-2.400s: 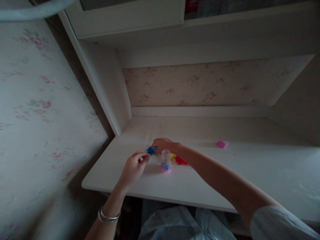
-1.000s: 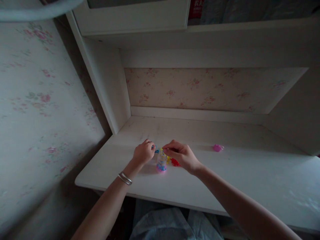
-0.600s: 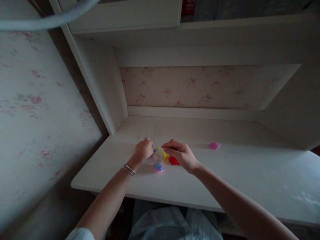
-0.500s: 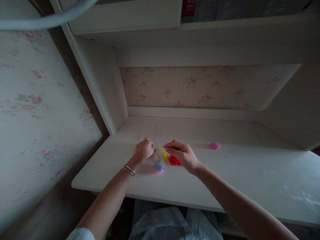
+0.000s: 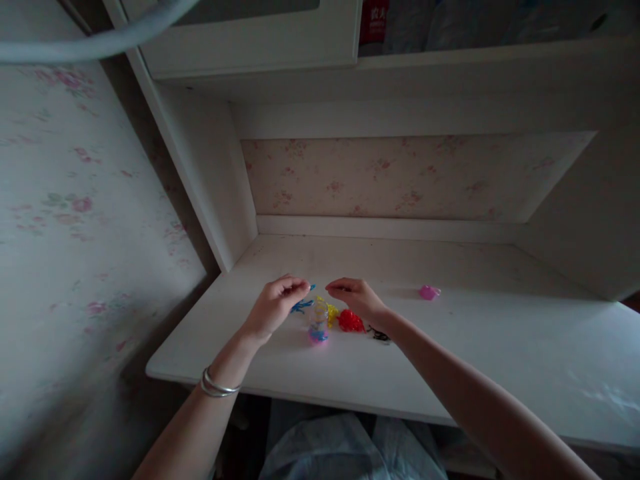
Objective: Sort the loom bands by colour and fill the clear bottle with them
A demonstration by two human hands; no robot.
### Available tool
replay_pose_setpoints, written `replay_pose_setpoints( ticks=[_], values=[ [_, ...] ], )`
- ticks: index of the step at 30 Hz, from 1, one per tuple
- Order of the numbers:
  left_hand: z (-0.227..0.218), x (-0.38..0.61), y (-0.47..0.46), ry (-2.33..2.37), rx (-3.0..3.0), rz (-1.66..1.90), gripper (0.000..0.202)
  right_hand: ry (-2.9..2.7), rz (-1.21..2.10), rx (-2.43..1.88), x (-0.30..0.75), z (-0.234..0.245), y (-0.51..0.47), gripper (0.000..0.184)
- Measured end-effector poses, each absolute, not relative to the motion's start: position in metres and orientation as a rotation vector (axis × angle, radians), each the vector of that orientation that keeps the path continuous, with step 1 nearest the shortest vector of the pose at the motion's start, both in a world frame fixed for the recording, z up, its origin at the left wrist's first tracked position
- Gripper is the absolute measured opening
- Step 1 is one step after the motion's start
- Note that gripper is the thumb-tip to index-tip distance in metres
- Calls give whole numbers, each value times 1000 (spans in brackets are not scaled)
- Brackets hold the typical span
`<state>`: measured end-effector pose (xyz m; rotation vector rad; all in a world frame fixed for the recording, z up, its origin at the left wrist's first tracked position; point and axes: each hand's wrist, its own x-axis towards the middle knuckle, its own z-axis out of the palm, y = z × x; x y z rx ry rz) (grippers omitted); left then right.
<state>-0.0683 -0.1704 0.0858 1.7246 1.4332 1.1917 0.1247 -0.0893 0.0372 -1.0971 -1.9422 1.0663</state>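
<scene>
My left hand (image 5: pixel 281 303) pinches a small blue elastic band (image 5: pixel 313 287), whose end sticks out past the fingertips. Below that hand lies a pile of blue bands (image 5: pixel 301 306). To its right stands a small clear jar (image 5: pixel 319 319), upright, with blue pieces inside and pink at the bottom. My right hand (image 5: pixel 357 297) is closed, thumb and fingers pressed together; whether it holds anything is hidden. A yellow pile (image 5: pixel 332 315) and a red pile (image 5: pixel 351 321) of bands lie below it, and black bands (image 5: pixel 379 334) lie near its wrist.
A pink crumpled bundle (image 5: pixel 429 293) lies farther right on the white desk (image 5: pixel 480 360). Shelving with a cabinet (image 5: pixel 260 40) overhangs the back, and a pale curved bar (image 5: pixel 100 48) crosses the upper left. The floral wall (image 5: pixel 75 233) is at left.
My left hand has lifted and turned, now with a blue band at its fingertips; the blue pile beneath shows. The right hand has shifted slightly left, and the black bands show more.
</scene>
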Motion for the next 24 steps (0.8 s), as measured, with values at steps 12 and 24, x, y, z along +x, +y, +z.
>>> replay_pose_setpoints(
  ticks=[12,24],
  values=[
    [96,-54,-176,1488,2206,930,22,-2899,427,-1078,68,35,-52,10],
    [98,-54,-180,1444,2235,935,20,-2851,518,-1153,62,35,-61,11]
  ],
)
